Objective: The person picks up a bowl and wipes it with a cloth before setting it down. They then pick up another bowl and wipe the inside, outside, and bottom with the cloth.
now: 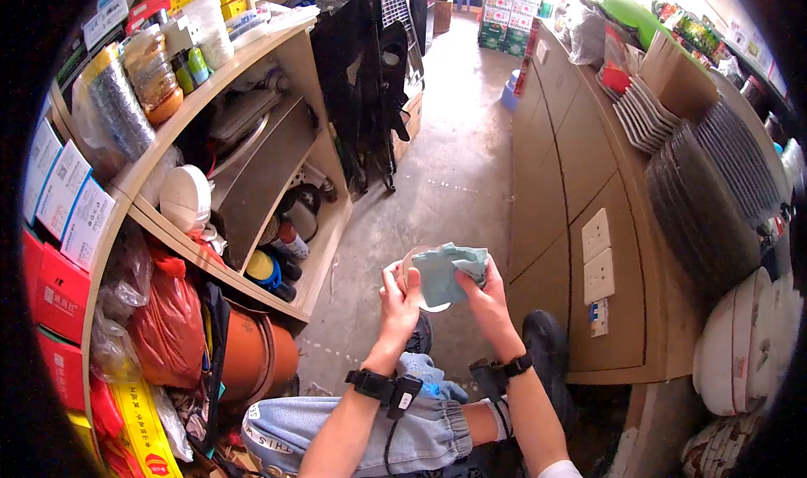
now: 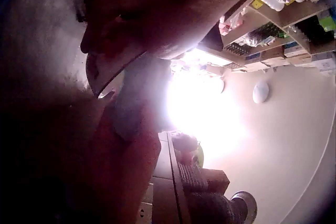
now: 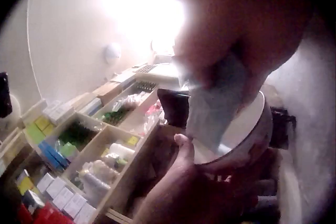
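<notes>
A white bowl (image 3: 251, 142) with a dark rim shows in the right wrist view, tilted on its side. My left hand (image 1: 398, 308) grips its edge, thumb up at the rim and fingers behind the wall. In my right hand (image 1: 492, 300) is a pale green cloth (image 1: 441, 278), pinched under the thumb. In the head view the cloth spreads over the bowl's opening and covers most of its inside. Both hands are close together above the person's knees. The left wrist view is dark and blurred around the bowl.
A wooden shelf unit (image 1: 324, 251) with jars and boxes stands at the left. At the right, a cabinet (image 1: 546, 310) carries stacked plates (image 1: 702, 188); white bowls (image 1: 731, 352) are piled nearby. An orange bucket (image 1: 273, 356) sits below the shelf. Concrete floor (image 1: 437, 184) runs between.
</notes>
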Tool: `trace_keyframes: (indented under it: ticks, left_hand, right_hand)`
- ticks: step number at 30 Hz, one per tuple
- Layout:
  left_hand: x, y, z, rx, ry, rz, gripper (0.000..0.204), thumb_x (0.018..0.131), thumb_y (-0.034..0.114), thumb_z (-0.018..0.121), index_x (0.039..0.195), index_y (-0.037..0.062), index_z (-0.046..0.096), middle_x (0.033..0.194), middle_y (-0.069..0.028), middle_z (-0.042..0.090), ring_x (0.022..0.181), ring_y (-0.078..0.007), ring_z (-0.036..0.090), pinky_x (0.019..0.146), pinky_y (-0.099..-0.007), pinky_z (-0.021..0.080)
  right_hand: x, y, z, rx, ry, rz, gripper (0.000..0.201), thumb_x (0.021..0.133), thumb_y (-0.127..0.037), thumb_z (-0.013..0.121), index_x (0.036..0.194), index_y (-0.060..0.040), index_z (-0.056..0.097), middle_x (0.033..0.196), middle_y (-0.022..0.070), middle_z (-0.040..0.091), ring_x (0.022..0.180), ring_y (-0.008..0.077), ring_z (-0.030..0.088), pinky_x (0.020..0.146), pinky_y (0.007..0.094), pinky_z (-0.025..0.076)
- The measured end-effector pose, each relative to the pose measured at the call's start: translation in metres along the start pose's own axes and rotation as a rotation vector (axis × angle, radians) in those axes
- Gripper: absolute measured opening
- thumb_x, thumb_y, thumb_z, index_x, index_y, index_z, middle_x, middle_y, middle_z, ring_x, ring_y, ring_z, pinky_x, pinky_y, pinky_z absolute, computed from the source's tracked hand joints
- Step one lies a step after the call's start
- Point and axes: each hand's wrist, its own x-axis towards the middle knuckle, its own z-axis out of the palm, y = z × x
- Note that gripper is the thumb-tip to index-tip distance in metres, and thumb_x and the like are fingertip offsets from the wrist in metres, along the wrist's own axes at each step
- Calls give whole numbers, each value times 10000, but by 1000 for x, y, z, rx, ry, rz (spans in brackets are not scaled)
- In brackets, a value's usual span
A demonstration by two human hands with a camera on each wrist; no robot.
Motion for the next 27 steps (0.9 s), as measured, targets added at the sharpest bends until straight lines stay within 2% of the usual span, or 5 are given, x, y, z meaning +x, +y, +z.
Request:
trace_keyframes:
  ticks: [7, 14, 18, 21, 27]
  left_hand:
    - [-2, 0, 1, 50, 31, -33, 694, 970, 613, 495, 1312, 11, 450, 1073, -243, 697, 1030, -336, 687, 862, -434, 532]
    - [-2, 10, 2, 31, 17, 31, 673, 972, 600, 507, 1285, 4, 486, 1040, -247, 704, 1030, -340, 688, 869, -433, 528]
    - [-1, 2, 3, 101, 20, 92, 655, 970, 575, 534, 1276, -2, 493, 1001, -250, 698, 956, -358, 698, 817, -446, 538]
    - [-6, 11, 2, 133, -14, 126, 647, 968, 566, 544, 1281, 2, 493, 992, -258, 687, 923, -377, 695, 791, -462, 537]
    - [-10, 10, 5, 298, -18, 171, 643, 962, 565, 553, 1272, 4, 511, 1006, -267, 679, 915, -380, 691, 770, -460, 538]
  right_hand:
    - [0, 11, -7, 36, 46, 174, 254, 941, -157, 688, 1155, -26, 654, 1029, -16, 676, 925, 63, 580, 814, 252, 481]
    - [-3, 0, 0, -6, 12, 121, 299, 952, -184, 653, 1191, -5, 662, 1020, 2, 692, 922, 65, 577, 838, 257, 482]
    - [-11, -9, 18, -445, -106, -157, 480, 902, -129, 631, 1351, 20, 549, 1245, 141, 627, 1165, 243, 593, 1021, 352, 452]
    - [-19, -6, 25, -776, -233, -308, 610, 844, -133, 665, 1407, 17, 486, 1404, 244, 406, 1316, 405, 449, 1094, 427, 405]
    - [-19, 5, 25, -787, -144, -179, 569, 819, -135, 679, 1339, 33, 520, 1314, 265, 493, 1229, 412, 526, 1046, 425, 452]
